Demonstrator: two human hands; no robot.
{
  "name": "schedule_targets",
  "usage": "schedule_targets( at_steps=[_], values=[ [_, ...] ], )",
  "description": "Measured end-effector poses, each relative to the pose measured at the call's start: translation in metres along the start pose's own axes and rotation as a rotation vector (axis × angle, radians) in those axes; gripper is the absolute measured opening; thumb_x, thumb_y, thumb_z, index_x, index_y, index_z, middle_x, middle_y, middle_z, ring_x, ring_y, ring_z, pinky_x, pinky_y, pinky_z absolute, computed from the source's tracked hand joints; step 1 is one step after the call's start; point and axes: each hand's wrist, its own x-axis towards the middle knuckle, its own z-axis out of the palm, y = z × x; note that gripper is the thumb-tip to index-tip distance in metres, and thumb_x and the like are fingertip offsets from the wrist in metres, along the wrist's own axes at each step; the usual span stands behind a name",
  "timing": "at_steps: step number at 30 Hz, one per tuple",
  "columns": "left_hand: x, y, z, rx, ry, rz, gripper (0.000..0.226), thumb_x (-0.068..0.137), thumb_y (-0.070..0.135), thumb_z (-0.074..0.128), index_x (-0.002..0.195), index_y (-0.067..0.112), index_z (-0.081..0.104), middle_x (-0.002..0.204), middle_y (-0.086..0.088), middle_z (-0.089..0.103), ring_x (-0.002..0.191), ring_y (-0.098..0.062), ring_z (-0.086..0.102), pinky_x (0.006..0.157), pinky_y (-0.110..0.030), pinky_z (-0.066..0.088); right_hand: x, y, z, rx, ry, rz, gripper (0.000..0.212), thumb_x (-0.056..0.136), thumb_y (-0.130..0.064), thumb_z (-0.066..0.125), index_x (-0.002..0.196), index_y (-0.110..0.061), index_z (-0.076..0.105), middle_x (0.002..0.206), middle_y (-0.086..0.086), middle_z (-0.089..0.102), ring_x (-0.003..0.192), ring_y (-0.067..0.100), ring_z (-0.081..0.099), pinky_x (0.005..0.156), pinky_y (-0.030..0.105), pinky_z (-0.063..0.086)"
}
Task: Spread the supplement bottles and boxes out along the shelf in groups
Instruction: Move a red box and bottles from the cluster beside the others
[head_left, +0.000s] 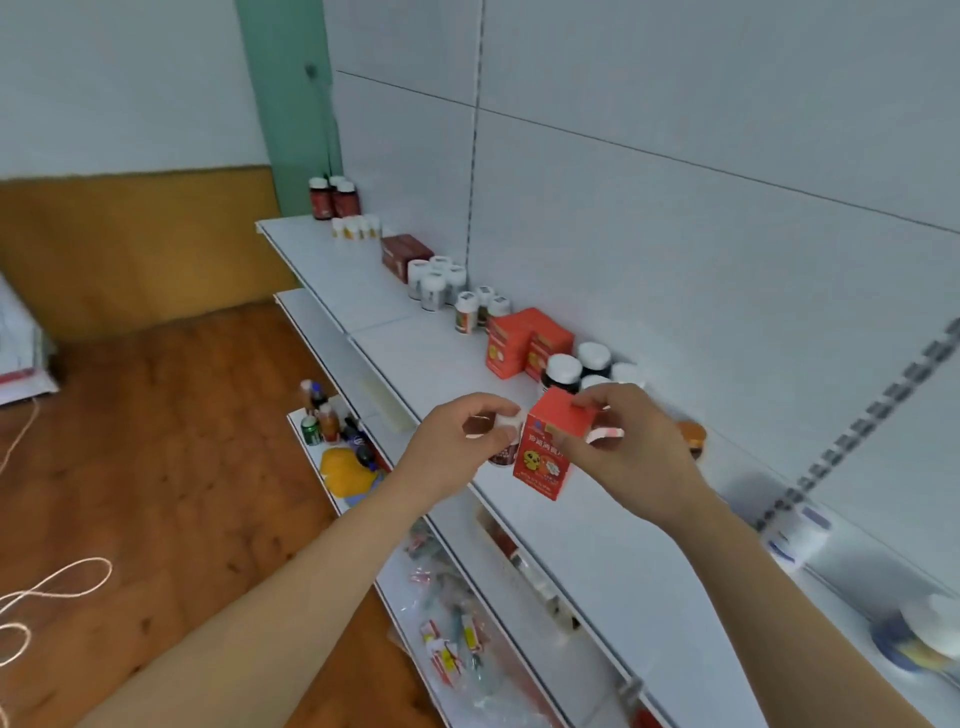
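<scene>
My right hand (623, 447) grips an orange-red supplement box (545, 457) by its top, holding it over the white shelf (415, 353). My left hand (467, 441) is closed around a small white-capped bottle with a dark red label (503, 454), just left of the box. Along the back of the shelf stand groups: dark red bottles (330, 197), small white bottles (356, 227), a dark red box (402, 254), white-lidded jars (436, 280), small labelled bottles (478, 309), two orange boxes (524, 343) and dark white-capped bottles (576, 366).
An orange-lidded jar (693, 434) sits behind my right hand. A blue and white roll (919, 634) lies at the shelf's right end. Lower shelves hold drink bottles (324, 415), a yellow item (343, 470) and small packets (447, 639). Wooden floor lies to the left.
</scene>
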Motion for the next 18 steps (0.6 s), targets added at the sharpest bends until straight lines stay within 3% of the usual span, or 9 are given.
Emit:
schedule_targets(
  at_steps=[3, 6, 10, 14, 18],
  values=[
    [0.035, -0.016, -0.031, 0.011, 0.050, -0.013, 0.016, 0.090, 0.018, 0.070, 0.098, 0.032, 0.071, 0.106, 0.010, 0.071, 0.096, -0.007, 0.067, 0.085, -0.027, 0.055, 0.043, -0.002, 0.026, -0.100, -0.009, -0.011, 0.039, 0.076, -0.036, 0.080, 0.106, -0.038, 0.056, 0.110, -0.012, 0.055, 0.093, 0.001, 0.061, 0.076, 0.010, 0.049],
    [0.073, -0.034, -0.060, 0.009, 0.021, -0.015, 0.015, 0.090, 0.017, 0.070, 0.102, 0.027, 0.071, 0.104, 0.010, 0.071, 0.092, -0.003, 0.066, 0.080, -0.022, 0.053, 0.080, 0.002, 0.055, -0.190, 0.007, -0.084, 0.040, 0.077, -0.033, 0.081, 0.112, -0.028, 0.063, 0.112, -0.011, 0.059, 0.097, 0.008, 0.060, 0.085, 0.025, 0.050],
    [0.124, -0.056, -0.090, 0.038, -0.065, 0.015, 0.016, 0.088, 0.018, 0.071, 0.101, 0.028, 0.072, 0.100, 0.016, 0.071, 0.089, 0.007, 0.063, 0.075, -0.008, 0.046, 0.116, 0.008, 0.087, -0.386, 0.090, -0.069, 0.039, 0.079, -0.033, 0.080, 0.113, -0.020, 0.068, 0.112, -0.003, 0.065, 0.105, 0.021, 0.055, 0.088, 0.026, 0.036],
    [0.165, -0.065, -0.111, 0.098, -0.175, 0.068, 0.016, 0.088, 0.019, 0.071, 0.101, 0.029, 0.072, 0.095, 0.022, 0.068, 0.087, 0.008, 0.062, 0.072, -0.004, 0.044, 0.144, 0.016, 0.108, -0.501, 0.158, -0.004, 0.039, 0.078, -0.029, 0.081, 0.112, -0.016, 0.068, 0.110, 0.005, 0.068, 0.102, 0.032, 0.057, 0.088, 0.040, 0.047],
    [0.195, -0.075, -0.120, 0.127, -0.250, 0.106, 0.016, 0.089, 0.020, 0.070, 0.102, 0.030, 0.071, 0.091, 0.026, 0.066, 0.086, 0.010, 0.061, 0.074, -0.004, 0.043, 0.160, 0.035, 0.123, -0.579, 0.195, 0.073, 0.040, 0.078, -0.032, 0.080, 0.112, -0.015, 0.067, 0.109, 0.005, 0.068, 0.104, 0.034, 0.058, 0.091, 0.051, 0.048]
  ],
)
